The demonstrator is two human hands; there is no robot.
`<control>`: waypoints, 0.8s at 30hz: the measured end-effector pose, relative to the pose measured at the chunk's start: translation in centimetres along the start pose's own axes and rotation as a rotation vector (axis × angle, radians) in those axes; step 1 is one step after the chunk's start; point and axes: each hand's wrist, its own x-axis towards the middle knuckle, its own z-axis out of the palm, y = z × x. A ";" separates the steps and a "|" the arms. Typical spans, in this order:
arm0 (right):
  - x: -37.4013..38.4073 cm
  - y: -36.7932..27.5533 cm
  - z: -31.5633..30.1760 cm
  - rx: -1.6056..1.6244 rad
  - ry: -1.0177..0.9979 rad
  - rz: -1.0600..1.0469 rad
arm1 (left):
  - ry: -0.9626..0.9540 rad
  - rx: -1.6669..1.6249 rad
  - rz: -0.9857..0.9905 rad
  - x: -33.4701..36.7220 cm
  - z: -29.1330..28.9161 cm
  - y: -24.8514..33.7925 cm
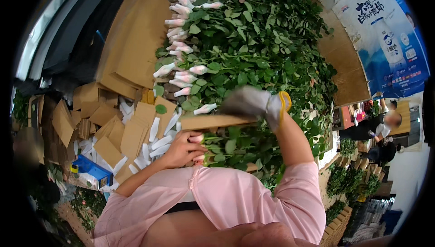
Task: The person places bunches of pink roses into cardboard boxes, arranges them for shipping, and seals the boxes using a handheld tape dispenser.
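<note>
My left hand (181, 150) is bare, its fingers curled around pink rose heads (196, 138) close to my chest. The leafy stems of these roses (231, 146) stretch away to the right. My right hand (253, 105), in a grey glove with a yellow cuff, is over the green foliage, its fingers smeared by motion. Just below that glove runs a strip of brown cardboard (217, 122). Beyond it lies a big heap of roses (267, 34), their heads in white sleeves (182, 78) along the left side.
On the left, cut cardboard pieces (136, 131) and loose white sleeves (161, 142) lie beside a blue box (93, 171). Large cardboard sheets (131, 34) stand at the far left. A printed blue-and-white carton (385, 43) is at the right. Another person (380, 122) stands farther off.
</note>
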 end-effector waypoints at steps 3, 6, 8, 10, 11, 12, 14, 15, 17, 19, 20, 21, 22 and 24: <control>2.5 6.7 -1.9 -0.444 0.610 0.631 | -0.003 -0.019 0.040 -0.3 0.2 -0.7; 4.6 12.1 -2.6 -0.370 0.210 0.912 | 0.034 -0.088 0.085 -0.6 1.0 -1.8; 6.3 8.7 -5.2 -0.395 0.235 0.981 | 0.103 -0.160 0.067 -0.9 1.2 -2.3; 5.3 7.0 -5.5 -0.680 0.547 0.732 | 0.062 0.012 0.068 -1.5 1.1 -3.0; 4.4 7.4 -5.6 -0.541 0.672 0.719 | 0.059 0.020 0.037 -1.7 1.2 -2.8; 2.9 7.9 -6.5 -0.410 0.806 0.704 | 0.060 0.031 0.021 -1.6 1.1 -2.4; -2.6 16.8 -10.0 -0.330 0.571 1.052 | 0.035 -0.015 0.012 -0.5 0.8 -1.1; -3.8 17.8 -12.4 -0.465 0.613 1.090 | 0.036 -0.033 -0.020 -0.5 0.6 -0.8; -3.3 15.9 -15.2 -0.627 0.917 0.908 | 0.078 -0.072 -0.096 -0.7 0.4 -0.8; -2.6 10.2 -18.6 -0.597 1.327 0.522 | 0.077 -0.064 -0.236 -0.7 0.1 0.3; -2.3 9.1 -19.5 -0.611 1.392 0.494 | 0.091 -0.066 -0.173 -0.7 0.1 0.3; -2.1 8.1 -20.4 -0.628 1.456 0.465 | 0.104 -0.067 -0.107 -0.7 0.3 -0.1; -1.9 6.9 -20.5 -0.699 1.421 0.577 | 0.117 -0.067 -0.044 -0.7 0.4 -0.5; -1.1 4.1 -20.6 -0.520 0.980 1.062 | 0.134 -0.059 -0.044 -0.7 0.5 -0.8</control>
